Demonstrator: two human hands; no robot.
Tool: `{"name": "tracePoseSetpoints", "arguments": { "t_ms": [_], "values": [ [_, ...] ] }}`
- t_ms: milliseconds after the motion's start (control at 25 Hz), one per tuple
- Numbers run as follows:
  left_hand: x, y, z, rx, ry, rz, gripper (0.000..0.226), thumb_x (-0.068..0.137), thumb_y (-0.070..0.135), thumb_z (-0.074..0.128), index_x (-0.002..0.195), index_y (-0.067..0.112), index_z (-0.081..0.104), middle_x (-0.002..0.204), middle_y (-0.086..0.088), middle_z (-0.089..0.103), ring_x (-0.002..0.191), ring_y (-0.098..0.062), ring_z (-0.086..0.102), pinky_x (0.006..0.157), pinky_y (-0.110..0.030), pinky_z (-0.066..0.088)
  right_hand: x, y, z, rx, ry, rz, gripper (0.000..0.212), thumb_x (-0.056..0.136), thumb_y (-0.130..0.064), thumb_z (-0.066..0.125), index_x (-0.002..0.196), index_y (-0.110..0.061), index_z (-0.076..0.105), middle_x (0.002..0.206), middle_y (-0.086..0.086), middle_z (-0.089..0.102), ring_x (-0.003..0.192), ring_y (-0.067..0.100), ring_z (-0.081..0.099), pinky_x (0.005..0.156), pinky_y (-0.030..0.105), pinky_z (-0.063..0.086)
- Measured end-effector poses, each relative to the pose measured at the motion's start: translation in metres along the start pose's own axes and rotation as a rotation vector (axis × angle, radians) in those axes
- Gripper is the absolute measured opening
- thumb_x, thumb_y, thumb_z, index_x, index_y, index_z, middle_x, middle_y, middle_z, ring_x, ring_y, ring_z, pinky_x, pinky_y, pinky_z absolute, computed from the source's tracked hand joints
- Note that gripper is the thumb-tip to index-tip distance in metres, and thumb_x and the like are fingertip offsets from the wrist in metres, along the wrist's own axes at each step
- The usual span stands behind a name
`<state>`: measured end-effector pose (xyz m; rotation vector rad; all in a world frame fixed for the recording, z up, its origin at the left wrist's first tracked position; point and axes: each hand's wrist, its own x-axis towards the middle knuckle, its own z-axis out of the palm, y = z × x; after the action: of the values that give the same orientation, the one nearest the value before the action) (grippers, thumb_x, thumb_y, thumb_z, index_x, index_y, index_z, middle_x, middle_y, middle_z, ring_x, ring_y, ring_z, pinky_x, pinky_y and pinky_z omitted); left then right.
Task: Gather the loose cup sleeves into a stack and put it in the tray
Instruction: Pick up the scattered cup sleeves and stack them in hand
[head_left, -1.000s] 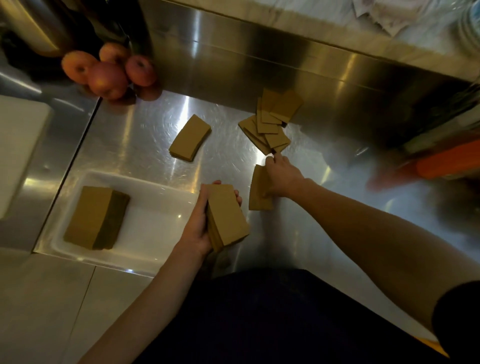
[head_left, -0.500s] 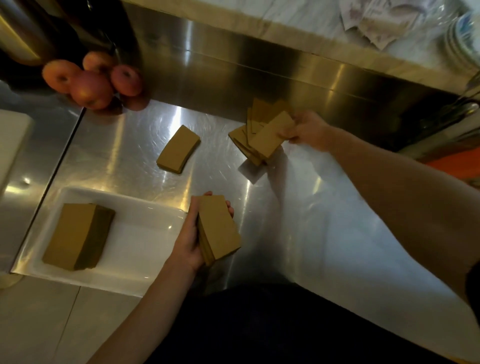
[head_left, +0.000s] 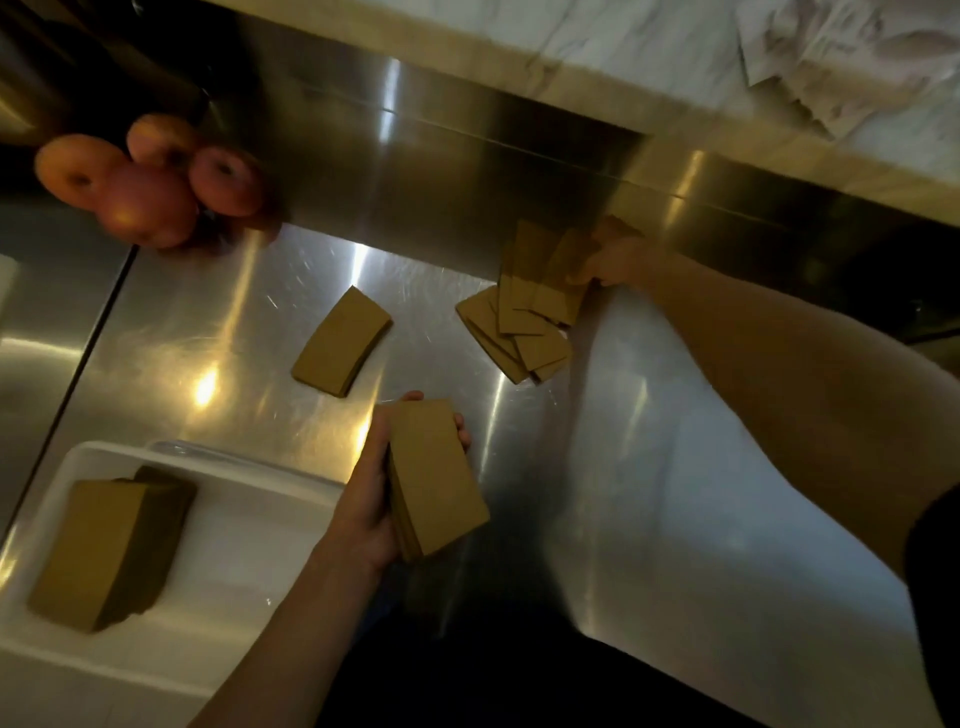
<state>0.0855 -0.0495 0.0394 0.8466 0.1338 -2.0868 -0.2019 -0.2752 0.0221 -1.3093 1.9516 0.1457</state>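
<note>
On the steel counter (head_left: 649, 467), the white tray (head_left: 260, 545) at left holds one sleeve stack (head_left: 104, 551). The left hand (head_left: 363, 499) grips a second stack (head_left: 436, 478) beside it; the right hand (head_left: 621, 262) pinches the loose sleeves (head_left: 524, 322) farther back with curled fingers.

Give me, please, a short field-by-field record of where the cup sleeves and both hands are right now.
left hand: grips the held stack above the counter
right hand: appears to pinch the loose sleeves by the back wall
small stack: lies on the counter, untouched
tray: holds one tray stack
apples: far left corner
</note>
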Motion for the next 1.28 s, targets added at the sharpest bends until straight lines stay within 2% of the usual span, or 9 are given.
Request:
{"name": "tracePoseSetpoints", "arguments": {
  "t_ms": [120,240,360,440,560,760,880,1040,1280],
  "values": [
    [0.01,-0.002,0.003,-0.014,0.008,-0.018,0.073,0.051,0.042,0.096,0.115,0.028,0.065,0.108,-0.018,0.071,0.091,-0.029,0.072,0.078,-0.047,0.059,0.001,0.012,0.002,-0.009,0.013,0.013,0.089,0.076,-0.031,0.079,0.146,-0.011,0.027,0.148,0.014,0.034,0.135,0.034,0.036,0.106,0.043,0.038],
    [0.017,-0.004,0.003,0.002,-0.022,-0.027,0.066,0.059,0.045,0.091,0.117,0.03,0.063,0.111,-0.017,0.07,0.095,-0.028,0.071,0.08,-0.046,0.058,-0.013,0.025,-0.005,0.527,-0.028,0.034,0.081,0.079,-0.012,0.076,0.145,-0.015,0.03,0.145,0.009,0.04,0.13,0.028,0.044,0.098,0.037,0.047],
    [0.019,-0.005,0.002,-0.01,-0.021,-0.039,0.066,0.059,0.044,0.091,0.117,0.03,0.063,0.11,-0.017,0.07,0.094,-0.029,0.071,0.079,-0.046,0.059,-0.024,0.027,-0.024,0.744,-0.161,-0.015,0.076,0.086,0.0,0.064,0.148,-0.012,0.023,0.14,0.006,0.042,0.122,0.023,0.049,0.095,0.031,0.048],
    [0.018,-0.006,0.001,-0.015,-0.007,-0.031,0.07,0.056,0.043,0.093,0.117,0.028,0.063,0.109,-0.017,0.07,0.093,-0.029,0.071,0.078,-0.045,0.059,-0.022,0.009,-0.033,0.676,-0.213,-0.073,0.074,0.087,0.002,0.062,0.149,-0.01,0.022,0.129,0.002,0.045,0.123,0.023,0.05,0.095,0.029,0.049],
    [0.017,-0.004,0.0,0.008,0.013,-0.002,0.071,0.054,0.043,0.094,0.117,0.028,0.063,0.109,-0.017,0.07,0.092,-0.028,0.071,0.078,-0.045,0.06,-0.006,-0.027,-0.026,0.186,-0.182,-0.141,0.075,0.085,-0.01,0.07,0.147,-0.011,0.027,0.125,-0.001,0.042,0.119,0.019,0.049,0.067,0.011,0.047],
    [0.014,0.003,-0.002,0.016,0.006,0.034,0.063,0.055,0.044,0.093,0.111,0.027,0.068,0.109,-0.017,0.07,0.092,-0.028,0.071,0.08,-0.045,0.058,0.017,-0.03,0.005,-0.225,-0.086,-0.168,0.093,0.079,-0.031,0.075,0.15,-0.014,0.018,0.153,0.014,0.028,0.136,0.034,0.035,0.106,0.042,0.036],
    [0.014,0.007,-0.006,-0.016,0.012,0.046,0.063,0.056,0.044,0.093,0.111,0.027,0.067,0.11,-0.017,0.07,0.093,-0.028,0.071,0.08,-0.045,0.059,0.006,-0.01,0.002,-0.015,-0.085,-0.123,0.091,0.085,-0.026,0.071,0.153,-0.014,0.011,0.157,0.012,0.022,0.141,0.033,0.029,0.11,0.042,0.032],
    [0.018,0.006,-0.008,-0.004,0.039,0.03,0.045,0.076,0.048,0.077,0.115,0.027,0.067,0.114,-0.017,0.068,0.096,-0.028,0.07,0.08,-0.045,0.059,-0.049,0.017,-0.017,0.565,-0.182,-0.132,0.068,0.086,-0.012,0.068,0.144,-0.01,0.032,0.134,0.011,0.05,0.121,0.028,0.054,0.091,0.033,0.053],
    [0.018,-0.002,0.01,0.274,0.117,-0.074,0.052,0.08,0.063,0.058,0.122,0.032,0.066,0.122,-0.014,0.068,0.099,-0.03,0.071,0.08,-0.048,0.056,-0.175,0.003,-0.003,0.5,-0.485,-0.322,0.05,0.089,-0.014,0.063,0.134,-0.017,0.043,0.127,0.005,0.055,0.114,0.019,0.059,0.089,0.031,0.053]
  ]
}}
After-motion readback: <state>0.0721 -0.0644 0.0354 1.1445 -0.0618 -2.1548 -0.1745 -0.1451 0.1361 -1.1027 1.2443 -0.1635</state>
